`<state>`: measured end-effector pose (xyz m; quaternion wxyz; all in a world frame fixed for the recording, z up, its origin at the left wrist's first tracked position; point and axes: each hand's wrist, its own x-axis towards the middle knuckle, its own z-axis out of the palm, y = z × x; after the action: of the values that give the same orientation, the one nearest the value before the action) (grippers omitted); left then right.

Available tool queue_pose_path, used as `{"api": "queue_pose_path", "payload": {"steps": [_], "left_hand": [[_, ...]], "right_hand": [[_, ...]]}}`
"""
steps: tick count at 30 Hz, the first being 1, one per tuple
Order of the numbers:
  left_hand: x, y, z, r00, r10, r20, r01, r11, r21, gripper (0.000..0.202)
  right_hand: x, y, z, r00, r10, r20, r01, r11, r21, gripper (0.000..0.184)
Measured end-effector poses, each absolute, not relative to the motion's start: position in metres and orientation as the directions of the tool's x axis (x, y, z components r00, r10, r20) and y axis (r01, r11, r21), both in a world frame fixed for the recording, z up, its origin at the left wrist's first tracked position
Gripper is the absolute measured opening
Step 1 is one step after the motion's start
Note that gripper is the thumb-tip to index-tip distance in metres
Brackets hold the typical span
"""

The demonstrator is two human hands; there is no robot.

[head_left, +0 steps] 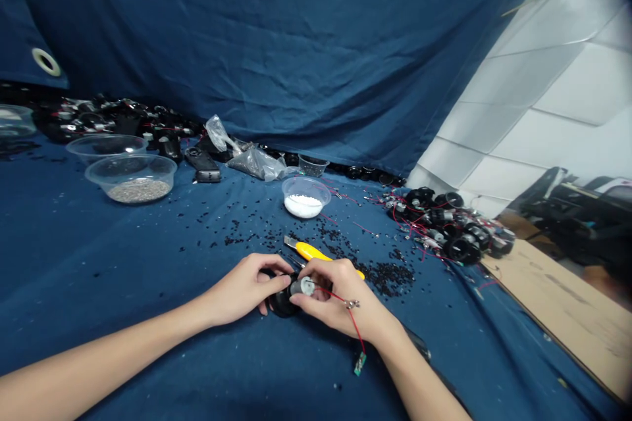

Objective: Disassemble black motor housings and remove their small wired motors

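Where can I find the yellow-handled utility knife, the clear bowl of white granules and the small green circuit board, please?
Yellow-handled utility knife (311,251): head view, on the yellow handle.
Clear bowl of white granules (306,178): head view, on the far rim.
Small green circuit board (360,363): head view, on its face.

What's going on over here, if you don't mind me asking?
A person is working with both hands. The left hand holds a round black part, and the right hand grips a small silver motor against it. A red wire runs down to a little green circuit board. Just beyond the hands lie a yellow utility knife and scattered black granules, with a heap of wired black parts off to the right.
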<state>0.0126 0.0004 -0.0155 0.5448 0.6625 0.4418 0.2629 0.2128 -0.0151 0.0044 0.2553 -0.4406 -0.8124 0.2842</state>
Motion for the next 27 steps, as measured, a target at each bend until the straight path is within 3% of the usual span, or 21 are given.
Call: {"api": "queue_pose_path", "payload": {"steps": [9, 21, 27], "left_hand": [[0.0129, 0.0002, -0.0186, 0.506, 0.855, -0.11, 0.306, -0.058, 0.95, 0.038], [0.0099, 0.0019, -0.0236, 0.522, 0.848, -0.091, 0.307, -0.087, 0.948, 0.037], [0.0111, -0.0031, -0.0148, 0.486, 0.873, -0.049, 0.421, -0.185, 0.888, 0.032]], "right_hand": [[0.2118, -0.0158, 0.0045, -0.483, 0.865, 0.134, 0.575, 0.429, -0.696, 0.013], [0.2126, -0.0142, 0.0028, -0.445, 0.866, 0.226, 0.476, 0.443, -0.759, 0.011], [0.2154, -0.012, 0.0036, -0.413, 0.871, 0.266, 0.393, 0.434, -0.811, 0.017]]}}
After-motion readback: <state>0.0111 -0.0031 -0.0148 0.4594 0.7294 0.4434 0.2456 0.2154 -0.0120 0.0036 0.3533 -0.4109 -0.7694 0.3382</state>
